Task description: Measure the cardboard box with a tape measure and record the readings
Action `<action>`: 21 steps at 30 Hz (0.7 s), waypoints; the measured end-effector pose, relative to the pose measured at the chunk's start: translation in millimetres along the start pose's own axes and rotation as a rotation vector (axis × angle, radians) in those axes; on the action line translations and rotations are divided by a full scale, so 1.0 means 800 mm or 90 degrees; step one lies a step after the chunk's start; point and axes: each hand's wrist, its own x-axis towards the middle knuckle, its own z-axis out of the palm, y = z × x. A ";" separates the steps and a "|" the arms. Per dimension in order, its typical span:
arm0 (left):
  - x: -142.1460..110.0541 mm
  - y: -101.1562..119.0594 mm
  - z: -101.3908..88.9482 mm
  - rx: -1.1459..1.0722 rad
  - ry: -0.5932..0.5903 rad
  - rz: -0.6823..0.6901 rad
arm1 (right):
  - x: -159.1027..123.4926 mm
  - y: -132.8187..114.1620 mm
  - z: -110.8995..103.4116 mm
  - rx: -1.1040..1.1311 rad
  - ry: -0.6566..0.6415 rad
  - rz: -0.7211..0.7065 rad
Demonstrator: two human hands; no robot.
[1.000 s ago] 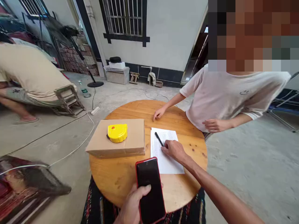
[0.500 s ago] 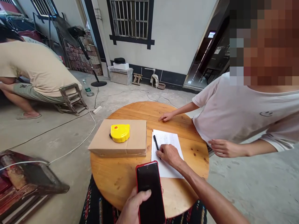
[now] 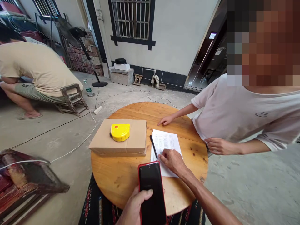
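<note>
The phone (image 3: 151,179) is on the near side of the cardboard box (image 3: 137,131), a little to its right, and the grip of the left hand (image 3: 131,207) is clamped on it. Its thumb lies across the dark screen while the palm supports it from behind, probably to keep the screen tipped towards the wearer. Just right of the box, the papers (image 3: 166,140) lie flat on the round wooden surface (image 3: 112,172), well placed for the right hand. The pen (image 3: 153,146) slants along their box-side edge, seemingly set down within easy reach. The yellow tape measure (image 3: 120,132) sits on top of the box (rather like a paperweight with nothing to weigh down).

The right hand (image 3: 173,161) rests over the papers, wrist low and fingers curled, close to the pen's near end; whether its thumb and fingertips meet, or touch the pen, I cannot tell. Its forearm (image 3: 208,200) slants in from the near right of the box.
</note>
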 end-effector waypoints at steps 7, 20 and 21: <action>0.000 0.001 0.016 0.029 -0.006 -0.048 | -0.044 0.018 -0.002 0.247 0.037 -0.019; 0.006 0.011 0.050 0.032 -0.065 -0.011 | -0.186 -0.026 0.058 0.717 0.216 0.156; 0.006 0.011 0.053 0.032 -0.079 -0.022 | -0.195 -0.028 0.066 0.718 0.213 0.157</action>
